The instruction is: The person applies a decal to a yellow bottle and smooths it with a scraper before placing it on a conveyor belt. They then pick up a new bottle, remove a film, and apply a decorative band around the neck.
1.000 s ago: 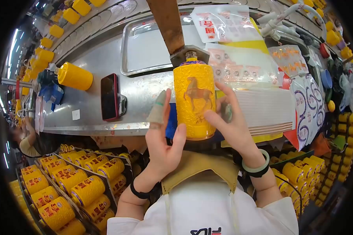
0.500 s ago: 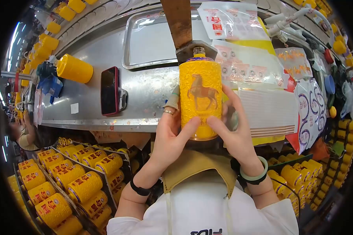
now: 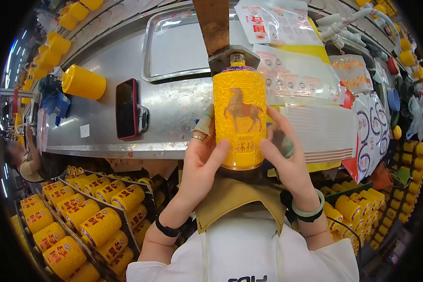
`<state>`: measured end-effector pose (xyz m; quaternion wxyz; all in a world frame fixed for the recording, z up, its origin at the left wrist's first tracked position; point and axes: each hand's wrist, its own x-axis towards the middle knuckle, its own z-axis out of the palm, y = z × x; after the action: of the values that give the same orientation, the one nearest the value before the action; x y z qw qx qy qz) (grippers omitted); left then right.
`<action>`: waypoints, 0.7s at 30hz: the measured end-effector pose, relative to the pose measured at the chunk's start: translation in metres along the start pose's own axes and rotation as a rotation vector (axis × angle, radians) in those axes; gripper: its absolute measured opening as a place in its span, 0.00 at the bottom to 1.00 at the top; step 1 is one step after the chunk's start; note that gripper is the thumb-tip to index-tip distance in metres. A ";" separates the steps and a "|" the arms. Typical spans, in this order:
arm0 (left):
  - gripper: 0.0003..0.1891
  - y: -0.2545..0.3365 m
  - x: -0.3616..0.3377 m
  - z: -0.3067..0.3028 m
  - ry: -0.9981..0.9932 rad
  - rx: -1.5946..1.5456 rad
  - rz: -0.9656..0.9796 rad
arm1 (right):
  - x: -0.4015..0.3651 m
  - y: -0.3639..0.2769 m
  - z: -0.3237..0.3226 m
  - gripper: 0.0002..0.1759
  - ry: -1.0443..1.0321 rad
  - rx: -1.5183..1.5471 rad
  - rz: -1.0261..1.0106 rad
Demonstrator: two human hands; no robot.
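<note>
Between my hands is a yellow embossed bottle (image 3: 239, 117) with a horse picture on its front and a clear glass neck. My left hand (image 3: 203, 157) grips its left side, thumb on the lower front; a ring and a finger wrap show on it. On the right side, my right hand (image 3: 286, 152) curls round the bottle, its thumb at the lower edge. The bottle's neck lies against a dark metal holder (image 3: 245, 52) at the end of a brown bar (image 3: 212, 26). Where the bottle's back rests is hidden.
Left on the metal bench (image 3: 98, 145) are a phone (image 3: 127, 109), another yellow bottle (image 3: 84, 82) and a metal tray (image 3: 176, 44). Sheets of decals (image 3: 296, 77) and a striped paper stack (image 3: 317, 134) lie right. Racks of yellow bottles (image 3: 101, 225) stand below; a co-worker (image 3: 30, 162) is far left.
My thumbs have moved apart from the lower front to the bottle's sides, uncovering writing under the horse. The view has shifted slightly; the bottle stays at the holder.
</note>
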<state>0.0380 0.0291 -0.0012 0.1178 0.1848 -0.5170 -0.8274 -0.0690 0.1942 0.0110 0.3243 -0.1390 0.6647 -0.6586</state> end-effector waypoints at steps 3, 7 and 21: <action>0.37 0.002 0.001 0.003 -0.027 0.008 0.030 | -0.001 0.001 0.002 0.40 0.000 -0.017 -0.020; 0.40 0.001 0.002 0.005 -0.040 0.027 0.066 | -0.001 0.002 0.004 0.42 0.009 -0.052 -0.027; 0.41 -0.001 0.001 0.002 -0.031 -0.007 0.035 | 0.000 0.001 0.004 0.41 0.022 -0.052 -0.009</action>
<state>0.0365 0.0314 -0.0014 0.1249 0.1626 -0.5189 -0.8299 -0.0665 0.1906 0.0106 0.3103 -0.1431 0.6845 -0.6439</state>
